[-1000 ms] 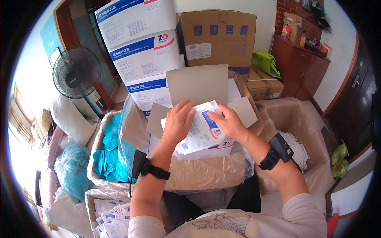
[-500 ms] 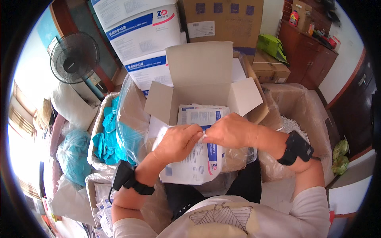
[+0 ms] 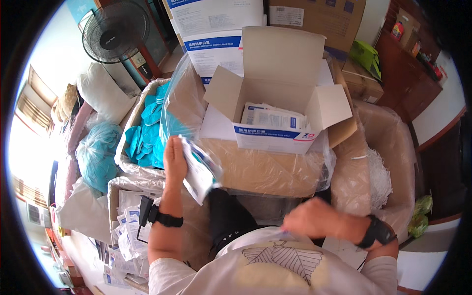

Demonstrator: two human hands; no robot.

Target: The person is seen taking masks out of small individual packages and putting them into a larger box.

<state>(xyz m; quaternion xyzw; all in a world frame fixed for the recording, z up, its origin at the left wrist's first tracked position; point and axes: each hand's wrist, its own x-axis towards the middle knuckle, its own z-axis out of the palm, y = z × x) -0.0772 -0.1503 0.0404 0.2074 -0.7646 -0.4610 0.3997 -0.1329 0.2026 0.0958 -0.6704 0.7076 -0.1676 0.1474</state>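
My left hand (image 3: 175, 160) holds a flat white plastic packet (image 3: 199, 172) with blue print, raised over my left knee and beside a bag of blue masks (image 3: 147, 132). Close to my chest, my right hand (image 3: 314, 221) is blurred with its fingers curled; a thin torn strip of clear wrapper seems pinched at its fingertips. Ahead, an open white carton (image 3: 275, 132) holds several more sealed packets (image 3: 273, 118). It rests on a large plastic-lined cardboard box (image 3: 265, 169).
A plastic-lined box of white straps or strips (image 3: 378, 177) stands at my right. Opened wrappers fill a box (image 3: 125, 221) at my lower left. Stacked cartons (image 3: 216, 29) and a standing fan (image 3: 115, 32) are behind. A wooden cabinet (image 3: 418, 83) is far right.
Both hands held the packet over the carton before. Now the left hand has carried it down and left, and the right hand has pulled away toward my chest.
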